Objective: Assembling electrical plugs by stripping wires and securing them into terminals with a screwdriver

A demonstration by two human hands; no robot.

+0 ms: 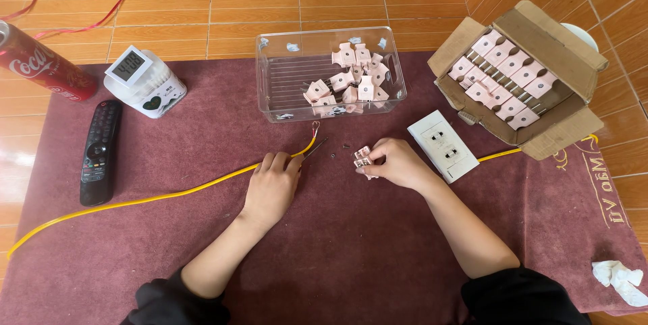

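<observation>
My left hand (271, 186) rests on the maroon mat (351, 244), its fingers closed on a yellow cable (169, 195) near its stripped end and on a thin dark tool (314, 148). The cable runs left across the mat to its edge. My right hand (398, 161) pinches a small pink plug piece (363, 160) just right of the cable's end. Two tiny dark screws (339, 151) lie on the mat between the hands.
A clear plastic box (283, 68) holding several pink plugs stands behind the hands. An open cardboard box (574, 48) of pink plugs sits at the right, a white socket plate (443, 145) beside it. A remote (100, 151), a white clock (143, 82), a red can (40, 65) and crumpled tissue (617, 278) lie around.
</observation>
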